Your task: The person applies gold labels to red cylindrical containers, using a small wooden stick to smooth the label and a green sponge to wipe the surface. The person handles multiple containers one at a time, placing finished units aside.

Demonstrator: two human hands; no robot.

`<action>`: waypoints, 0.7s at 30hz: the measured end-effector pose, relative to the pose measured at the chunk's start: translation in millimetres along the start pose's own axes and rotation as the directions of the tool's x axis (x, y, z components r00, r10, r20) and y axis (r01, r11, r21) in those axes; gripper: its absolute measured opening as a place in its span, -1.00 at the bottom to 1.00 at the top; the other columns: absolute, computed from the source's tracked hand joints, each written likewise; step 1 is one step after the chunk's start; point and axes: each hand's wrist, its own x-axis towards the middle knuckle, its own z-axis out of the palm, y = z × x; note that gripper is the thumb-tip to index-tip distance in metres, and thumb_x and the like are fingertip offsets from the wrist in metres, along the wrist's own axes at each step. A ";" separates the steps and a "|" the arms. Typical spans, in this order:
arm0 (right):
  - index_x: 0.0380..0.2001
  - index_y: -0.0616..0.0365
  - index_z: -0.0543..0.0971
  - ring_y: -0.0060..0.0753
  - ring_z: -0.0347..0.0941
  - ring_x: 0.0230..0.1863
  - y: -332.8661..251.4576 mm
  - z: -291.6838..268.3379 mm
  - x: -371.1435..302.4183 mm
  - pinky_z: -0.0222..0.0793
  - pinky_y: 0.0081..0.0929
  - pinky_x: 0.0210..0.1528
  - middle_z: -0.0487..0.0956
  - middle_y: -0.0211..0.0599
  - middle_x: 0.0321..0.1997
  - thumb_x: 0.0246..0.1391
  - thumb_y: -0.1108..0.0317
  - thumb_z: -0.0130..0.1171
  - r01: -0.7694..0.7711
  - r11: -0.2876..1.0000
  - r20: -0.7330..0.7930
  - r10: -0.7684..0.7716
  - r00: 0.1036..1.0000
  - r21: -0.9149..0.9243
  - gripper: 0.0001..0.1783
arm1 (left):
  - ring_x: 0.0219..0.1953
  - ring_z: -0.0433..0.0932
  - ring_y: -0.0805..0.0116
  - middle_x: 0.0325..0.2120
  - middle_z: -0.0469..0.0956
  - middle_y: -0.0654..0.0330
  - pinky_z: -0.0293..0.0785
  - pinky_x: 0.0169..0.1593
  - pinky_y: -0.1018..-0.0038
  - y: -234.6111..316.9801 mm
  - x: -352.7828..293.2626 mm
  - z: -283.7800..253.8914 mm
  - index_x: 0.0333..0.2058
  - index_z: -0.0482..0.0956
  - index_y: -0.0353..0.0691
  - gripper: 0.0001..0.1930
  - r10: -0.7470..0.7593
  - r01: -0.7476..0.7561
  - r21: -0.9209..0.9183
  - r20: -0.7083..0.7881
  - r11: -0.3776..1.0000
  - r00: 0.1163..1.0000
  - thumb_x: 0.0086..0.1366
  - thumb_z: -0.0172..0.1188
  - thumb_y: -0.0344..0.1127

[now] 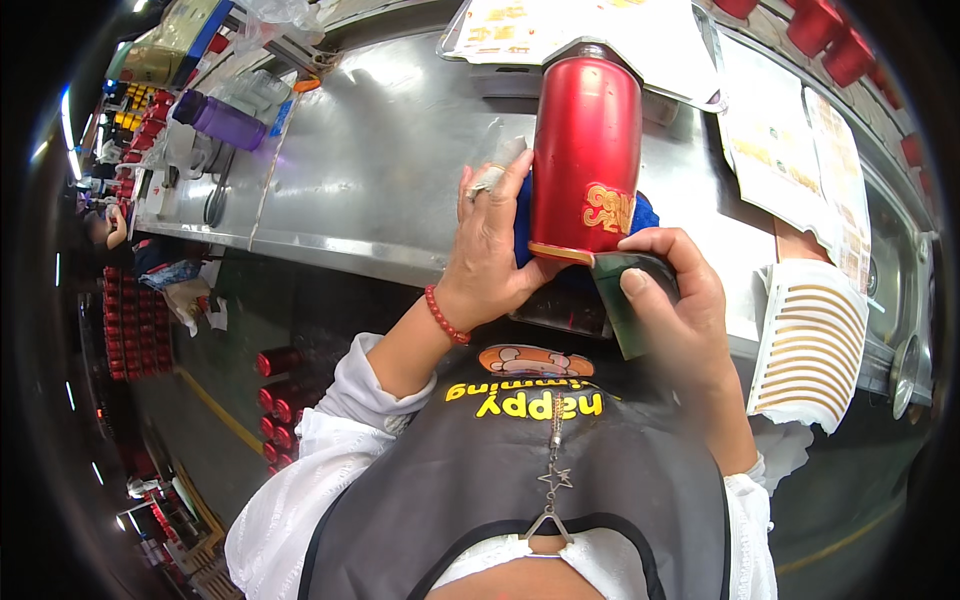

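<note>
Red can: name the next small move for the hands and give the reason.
Probably draw the dark green scraper in the right hand along the gold strip at the base of the red can. Its edge already meets that rim, the left hand steadies the can's side, and the can rests on a blue cloth.

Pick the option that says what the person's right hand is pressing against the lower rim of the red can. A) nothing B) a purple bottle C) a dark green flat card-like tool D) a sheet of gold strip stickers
C: the right hand pinches a dark green flat tool whose corner meets the gold lower rim of the red can, which the left hand steadies from the other side.
</note>
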 end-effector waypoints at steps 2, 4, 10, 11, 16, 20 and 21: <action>-0.05 0.29 0.54 -0.48 0.56 -0.24 -6.6 -0.7 0.5 0.47 -0.52 -0.14 0.63 -0.20 -0.19 0.21 0.49 0.12 0.068 0.995 0.061 -0.064 0.996 -0.066 -0.75 | 0.33 0.19 -0.17 0.22 0.38 -0.01 -0.25 0.41 -0.21 -6.1 -2.7 0.9 0.41 0.11 -0.28 0.06 -0.012 0.010 0.089 0.019 0.996 1.000 0.08 0.43 0.14; -0.05 0.29 0.56 -0.44 0.56 -0.17 -1.8 -11.0 0.3 0.46 -0.48 -0.08 0.61 -0.12 -0.07 0.22 0.58 0.05 0.234 0.967 0.011 -0.235 0.972 -0.101 -0.75 | 0.33 0.19 -0.16 0.21 0.39 0.00 -0.26 0.41 -0.22 -2.5 0.8 -3.3 0.41 0.15 -0.24 0.03 0.027 -0.028 0.146 0.009 0.989 1.000 0.08 0.43 0.13; -0.29 0.24 0.59 0.04 0.41 0.11 10.8 -6.6 2.6 0.38 -0.17 0.15 0.38 0.15 0.31 -0.07 0.67 0.15 0.302 0.767 0.012 -0.358 0.934 -0.566 -0.78 | 0.33 0.19 -0.15 0.19 0.41 -0.01 -0.25 0.40 -0.27 1.3 5.4 -0.6 0.40 0.20 -0.18 0.01 0.077 -0.070 0.119 -0.054 0.990 0.996 0.05 0.46 0.11; -0.32 0.22 0.57 0.06 0.39 0.11 -2.7 1.5 1.5 0.37 -0.13 0.13 0.41 0.14 0.24 -0.05 0.57 0.27 0.245 0.765 0.003 -0.302 0.953 -0.595 -0.83 | 0.33 0.19 -0.15 0.20 0.41 -0.01 -0.25 0.39 -0.28 0.0 4.8 -0.1 0.40 0.20 -0.18 0.01 0.079 -0.073 0.115 -0.055 0.991 0.995 0.05 0.46 0.11; -0.40 0.24 0.56 -0.02 0.42 0.04 -3.3 9.9 12.6 0.37 -0.22 0.06 0.45 0.04 0.09 0.03 0.47 0.35 0.232 0.810 -0.039 -0.299 0.953 -0.539 -0.87 | 0.29 0.25 -0.09 0.08 0.51 0.02 -0.26 0.39 -0.29 2.6 7.2 -5.2 0.38 0.26 -0.16 -0.01 0.085 -0.077 0.157 -0.041 0.985 0.996 0.02 0.47 0.09; -0.42 0.26 0.55 -0.19 0.42 0.03 -16.6 4.1 5.3 0.37 -0.36 0.02 0.44 -0.03 0.05 0.08 0.48 0.30 0.190 0.872 -0.019 -0.222 0.975 -0.451 -0.89 | 0.28 0.30 -0.02 -0.11 0.62 0.08 -0.32 0.41 -0.29 16.4 22.7 -25.2 0.35 0.32 -0.12 -0.05 0.247 -0.240 0.450 0.044 0.860 0.968 0.01 0.46 0.09; -0.42 0.25 0.55 -0.20 0.42 0.04 -17.4 2.1 3.4 0.36 -0.36 0.02 0.44 -0.03 0.05 0.09 0.49 0.29 0.196 0.884 -0.031 -0.230 0.973 -0.425 -0.89 | 0.28 0.29 -0.01 -0.13 0.62 0.09 -0.34 0.42 -0.28 15.5 24.0 -25.9 0.35 0.31 -0.11 -0.05 0.277 -0.257 0.416 0.013 0.872 0.961 0.00 0.46 0.09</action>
